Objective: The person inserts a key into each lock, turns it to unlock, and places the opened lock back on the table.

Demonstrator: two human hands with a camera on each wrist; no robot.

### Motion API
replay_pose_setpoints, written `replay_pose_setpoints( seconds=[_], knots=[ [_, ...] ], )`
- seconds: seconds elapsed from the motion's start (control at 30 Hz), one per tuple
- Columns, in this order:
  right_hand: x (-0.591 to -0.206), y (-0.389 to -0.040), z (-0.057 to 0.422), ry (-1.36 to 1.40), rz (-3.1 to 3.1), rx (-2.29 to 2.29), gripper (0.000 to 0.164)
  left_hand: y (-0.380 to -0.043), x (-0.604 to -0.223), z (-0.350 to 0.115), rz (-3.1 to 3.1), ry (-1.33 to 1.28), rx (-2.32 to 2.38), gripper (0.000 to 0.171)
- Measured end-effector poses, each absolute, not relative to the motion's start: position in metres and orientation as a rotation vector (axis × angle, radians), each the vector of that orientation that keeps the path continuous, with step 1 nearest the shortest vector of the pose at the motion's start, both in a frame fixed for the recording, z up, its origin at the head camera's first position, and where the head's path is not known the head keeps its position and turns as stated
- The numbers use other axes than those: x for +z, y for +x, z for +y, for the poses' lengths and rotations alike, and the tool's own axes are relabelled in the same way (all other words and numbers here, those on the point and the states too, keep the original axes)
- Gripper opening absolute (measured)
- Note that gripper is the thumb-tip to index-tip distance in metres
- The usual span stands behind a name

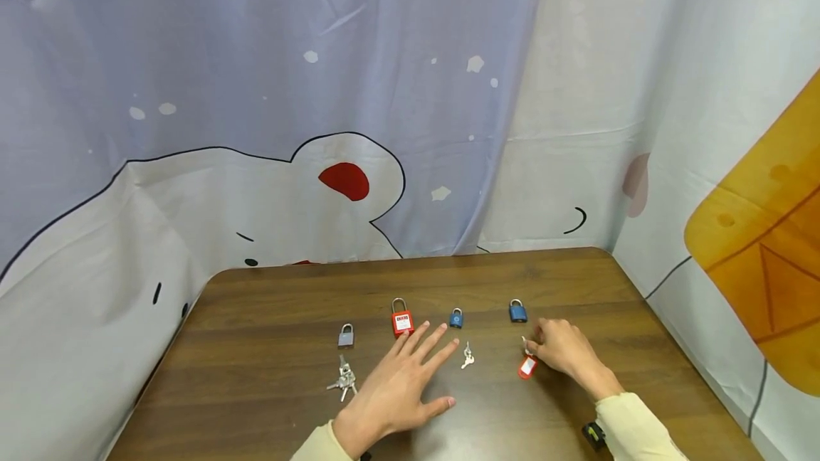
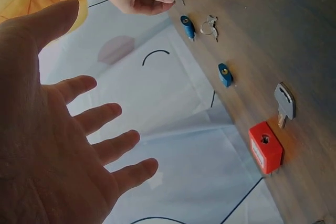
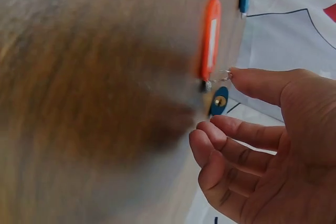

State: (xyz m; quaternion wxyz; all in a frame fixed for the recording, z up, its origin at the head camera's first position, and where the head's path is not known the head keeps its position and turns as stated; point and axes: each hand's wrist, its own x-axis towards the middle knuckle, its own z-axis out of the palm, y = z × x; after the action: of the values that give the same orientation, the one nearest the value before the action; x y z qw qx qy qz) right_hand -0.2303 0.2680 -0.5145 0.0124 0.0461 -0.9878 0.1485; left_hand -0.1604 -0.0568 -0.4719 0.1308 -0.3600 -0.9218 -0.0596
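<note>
My left hand (image 1: 400, 390) hovers palm down over the table, fingers spread, holding nothing. Under it a single grey-headed key (image 2: 284, 101) lies by the red padlock (image 1: 402, 320); the hand hides that key in the head view. At the right, my right hand (image 1: 566, 351) is low beside a key ring with a red tag (image 1: 528, 366). Its thumb tip is at the wire ring (image 3: 222, 76), while a gap shows between thumb and index finger. A blue padlock (image 1: 517, 311) sits just behind that hand.
A smaller blue padlock (image 1: 456, 318) stands mid-table with small keys (image 1: 468, 356) in front. Left of the red padlock is a grey padlock (image 1: 346, 336), with a bunch of keys (image 1: 344, 378) before it. A printed curtain (image 1: 256, 91) hangs behind the wooden table (image 1: 269, 319).
</note>
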Motion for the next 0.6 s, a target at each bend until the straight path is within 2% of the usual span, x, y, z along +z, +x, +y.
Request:
replay_pose_setpoints(
  seconds=[0.33, 0.6],
  knots=[
    [-0.5205, -0.2324, 0.2649, 0.07, -3.082, 0.501, 0.025, -0.1569, -0.4786, -0.0558, -2.679, -1.07, -0.152, 0.08],
    [-0.5203, -0.2321, 0.2627, 0.043, -3.041, 0.59, 0.016, -0.1564, -0.481, -0.0551, -2.691, -1.077, -0.159, 0.08]
  ],
)
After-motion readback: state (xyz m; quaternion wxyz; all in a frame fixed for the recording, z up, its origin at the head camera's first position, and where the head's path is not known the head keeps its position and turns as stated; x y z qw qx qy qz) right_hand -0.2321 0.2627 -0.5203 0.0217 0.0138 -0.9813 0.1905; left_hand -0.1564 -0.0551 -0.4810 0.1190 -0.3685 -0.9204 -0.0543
